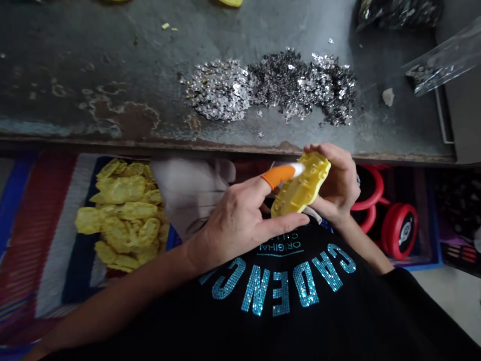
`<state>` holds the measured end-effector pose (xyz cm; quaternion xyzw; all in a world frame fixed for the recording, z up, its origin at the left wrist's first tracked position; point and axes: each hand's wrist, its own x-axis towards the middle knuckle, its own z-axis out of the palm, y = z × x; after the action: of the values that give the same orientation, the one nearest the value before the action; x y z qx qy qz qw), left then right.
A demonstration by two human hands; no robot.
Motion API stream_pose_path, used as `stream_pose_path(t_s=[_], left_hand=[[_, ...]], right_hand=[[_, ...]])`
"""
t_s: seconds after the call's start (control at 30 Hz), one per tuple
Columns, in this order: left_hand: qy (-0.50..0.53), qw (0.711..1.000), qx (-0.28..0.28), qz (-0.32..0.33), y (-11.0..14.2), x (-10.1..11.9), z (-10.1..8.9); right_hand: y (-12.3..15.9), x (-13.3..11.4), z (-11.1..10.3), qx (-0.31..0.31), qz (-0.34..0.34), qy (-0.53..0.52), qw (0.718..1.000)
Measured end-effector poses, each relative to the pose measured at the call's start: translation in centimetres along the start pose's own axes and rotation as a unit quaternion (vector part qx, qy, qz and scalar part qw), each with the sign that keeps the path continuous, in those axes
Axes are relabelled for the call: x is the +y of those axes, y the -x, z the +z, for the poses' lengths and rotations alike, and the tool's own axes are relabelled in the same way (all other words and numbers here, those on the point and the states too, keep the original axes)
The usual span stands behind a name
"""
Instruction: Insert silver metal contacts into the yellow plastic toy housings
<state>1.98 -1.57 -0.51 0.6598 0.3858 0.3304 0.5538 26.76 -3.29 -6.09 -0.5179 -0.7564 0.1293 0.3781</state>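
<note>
My right hand (338, 183) grips a yellow moulded plastic piece (300, 185), possibly a shoe sole, with its fingers curled over the far edge. My left hand (236, 220) reaches across from the left, fingers spread. Its index finger wears an orange finger cot (278, 175) with a white tip (296, 169) resting on the yellow piece. My left thumb lies along the piece's near edge. Left of my hands, similar yellow pieces (124, 210) lie heaped on striped cloth (56, 225), beside a pale cloth glove (190, 193).
A worn grey bench top (112, 65) with a rusty front edge (188, 145) carries a pile of small silver and dark metallic pieces (285, 87). Red-and-black wheels (400, 230) sit in a blue crate (432, 250) to the right. A clear plastic bag (439, 57) lies at upper right.
</note>
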Motion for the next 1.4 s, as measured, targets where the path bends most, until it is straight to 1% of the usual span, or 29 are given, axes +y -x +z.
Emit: stream_pose_path(t_s=[0.1, 0.3, 0.4, 0.47, 0.5, 0.57, 0.6, 0.63, 0.67, 0.73, 0.77, 0.8, 0.83, 0.9, 0.97, 1.0, 1.07, 1.1, 1.13, 1.2, 1.23, 1.27, 1.33, 1.4], left_hand=[[-0.038, 0.997, 0.003, 0.071, -0.5, 0.1, 0.2], [-0.091, 0.983, -0.012, 0.157, -1.7, -0.2, 0.4], [-0.085, 0.982, -0.025, 0.166, -2.1, -0.7, 0.2], [-0.049, 0.988, -0.032, 0.143, -2.1, -1.2, -0.1], [-0.012, 0.993, -0.034, 0.112, -2.1, -1.5, -0.4], [0.095, 0.995, -0.033, 0.007, -1.8, -2.1, -1.1], [0.155, 0.986, -0.034, -0.055, -1.5, -2.3, -1.5], [0.21, 0.97, -0.039, -0.114, -1.3, -2.6, -2.0], [0.257, 0.952, -0.047, -0.159, -1.0, -2.9, -2.5], [0.325, 0.921, -0.069, -0.202, -0.3, -3.3, -3.5], [0.35, 0.91, -0.076, -0.208, -0.1, -3.6, -3.9], [0.37, 0.903, -0.073, -0.206, 0.2, -3.8, -4.3], [0.386, 0.899, -0.057, -0.198, 0.4, -3.9, -4.6], [0.407, 0.898, -0.005, -0.166, 0.8, -4.1, -5.2], [0.413, 0.9, 0.042, -0.132, 1.0, -4.2, -5.8], [0.41, 0.902, 0.059, -0.122, 1.1, -4.3, -6.1], [0.404, 0.903, 0.081, -0.123, 1.2, -4.3, -6.6], [0.402, 0.902, 0.091, -0.129, 1.2, -4.3, -6.8], [0.401, 0.901, 0.097, -0.135, 1.2, -4.3, -6.9], [0.401, 0.9, 0.091, -0.147, 0.9, -4.3, -6.8], [0.402, 0.9, 0.084, -0.149, 0.7, -4.3, -6.7], [0.404, 0.9, 0.077, -0.147, 0.5, -4.2, -6.4], [0.409, 0.9, 0.067, -0.139, 0.1, -4.2, -6.0], [0.411, 0.9, 0.056, -0.131, -0.2, -4.3, -5.6]], right_hand=[[0.0, 0.6, 0.7, 0.12, -0.03, -0.076, 0.989], [-0.3, 1.6, 1.1, 0.157, -0.041, -0.103, 0.981], [-0.3, 1.4, 0.6, 0.129, -0.006, -0.093, 0.987], [-0.6, 0.9, 0.2, 0.112, 0.011, -0.091, 0.989], [-1.0, 0.5, -0.1, 0.107, 0.008, -0.095, 0.99], [-1.9, -0.4, -0.4, 0.086, -0.014, -0.106, 0.991], [-2.5, -0.9, -0.5, 0.063, -0.025, -0.109, 0.992], [-3.1, -1.4, -0.6, 0.029, -0.033, -0.111, 0.993], [-3.7, -1.8, -0.5, -0.013, -0.039, -0.115, 0.993], [-4.9, -2.3, -0.2, -0.094, -0.046, -0.13, 0.986], [-5.6, -2.4, 0.0, -0.125, -0.053, -0.141, 0.981], [-6.2, -2.2, 0.2, -0.142, -0.06, -0.148, 0.977], [-6.8, -1.8, 0.5, -0.146, -0.065, -0.145, 0.976], [-7.7, -0.7, 1.0, -0.121, -0.066, -0.088, 0.987], [-8.1, 0.6, 1.4, -0.096, -0.067, 0.019, 0.993], [-8.0, 1.2, 1.4, -0.095, -0.072, 0.067, 0.991], [-7.6, 2.2, 1.2, -0.106, -0.083, 0.123, 0.983], [-7.3, 2.7, 1.0, -0.101, -0.08, 0.136, 0.982], [-7.1, 3.0, 0.7, -0.081, -0.068, 0.148, 0.983], [-7.2, 3.8, 0.0, -0.024, -0.026, 0.179, 0.983], [-7.5, 4.2, -0.3, -0.004, -0.003, 0.195, 0.981], [-8.0, 4.6, -0.4, 0.001, 0.014, 0.209, 0.978], [-9.2, 5.2, -0.3, -0.018, 0.031, 0.23, 0.973], [-10.4, 5.7, 0.3, -0.047, 0.032, 0.241, 0.969]])
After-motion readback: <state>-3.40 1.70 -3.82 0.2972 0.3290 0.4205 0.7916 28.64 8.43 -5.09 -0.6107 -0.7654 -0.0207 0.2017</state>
